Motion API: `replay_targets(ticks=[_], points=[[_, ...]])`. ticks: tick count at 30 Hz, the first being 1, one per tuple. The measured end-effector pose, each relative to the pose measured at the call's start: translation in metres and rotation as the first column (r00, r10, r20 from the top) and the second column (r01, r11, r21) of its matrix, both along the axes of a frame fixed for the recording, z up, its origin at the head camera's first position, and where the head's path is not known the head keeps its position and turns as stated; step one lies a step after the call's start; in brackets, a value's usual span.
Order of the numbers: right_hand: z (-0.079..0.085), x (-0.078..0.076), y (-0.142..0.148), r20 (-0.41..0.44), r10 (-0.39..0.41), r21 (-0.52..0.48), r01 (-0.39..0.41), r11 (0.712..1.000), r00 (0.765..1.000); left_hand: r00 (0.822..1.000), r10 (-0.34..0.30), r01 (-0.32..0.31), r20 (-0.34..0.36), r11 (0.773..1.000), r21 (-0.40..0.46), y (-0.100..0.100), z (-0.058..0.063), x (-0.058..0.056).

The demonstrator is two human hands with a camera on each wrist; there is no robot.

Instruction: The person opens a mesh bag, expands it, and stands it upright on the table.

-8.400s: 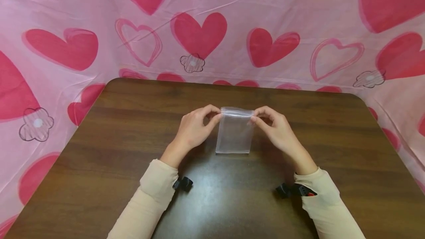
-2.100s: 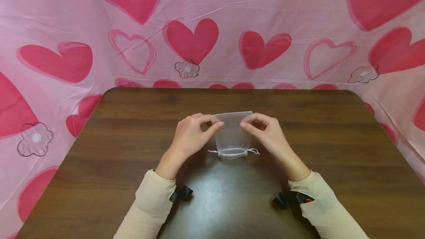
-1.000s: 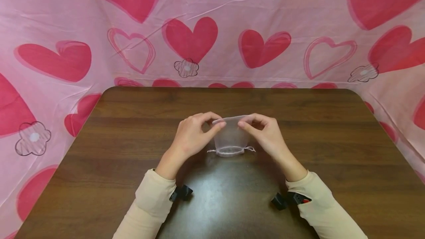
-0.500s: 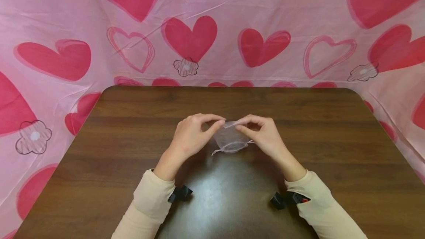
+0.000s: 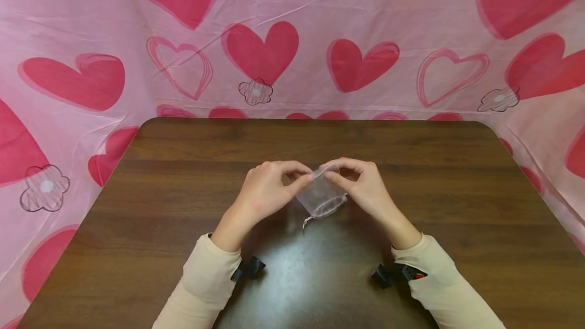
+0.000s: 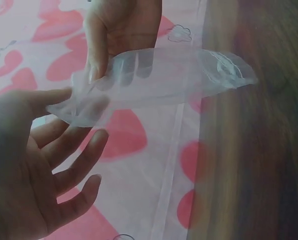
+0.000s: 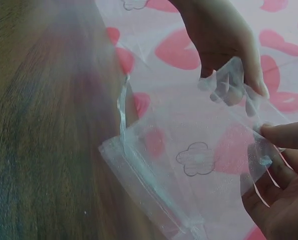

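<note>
1. A sheer white drawstring bag is held over the middle of the brown wooden table, between the two hands, with its plain edge far and its gathered band near.
2. The left part of the plain edge is pinched by the left hand, thumb against forefinger; in the left wrist view its ring and little fingers are seen loosely bent and clear of the fabric.
3. The same edge is gripped farther right by the right hand, between thumb and fingers, some of which are seen through the mesh in the right wrist view.
4. The bag is slanted, the left end of the band being nearer than the right; a white cord is hung from that left end.
5. Each forearm is covered by a cream sleeve, and at each wrist a small black device is worn on the inner side.
6. Beyond the far edge of the table, and at left and right, a pink cloth printed with hearts is hung.
</note>
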State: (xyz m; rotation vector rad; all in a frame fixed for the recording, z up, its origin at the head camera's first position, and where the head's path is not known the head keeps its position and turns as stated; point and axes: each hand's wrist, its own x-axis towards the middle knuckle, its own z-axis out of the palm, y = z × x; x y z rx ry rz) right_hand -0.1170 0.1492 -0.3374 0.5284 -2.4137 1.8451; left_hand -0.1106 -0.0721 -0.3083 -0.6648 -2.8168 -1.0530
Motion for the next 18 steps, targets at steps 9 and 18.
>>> replay_targets(ticks=[9,18], points=[[0.003,0.002,-0.002,-0.026,0.014,0.002,-0.014,1.000,1.000,1.000,-0.012,0.012,-0.003,1.000,-0.009,0.001,0.001,0.000],[0.009,-0.003,0.010,-0.020,-0.045,0.002,0.045,0.999,0.999,0.995,0.093,-0.093,-0.019,0.996,0.002,0.002,0.001,-0.001]])
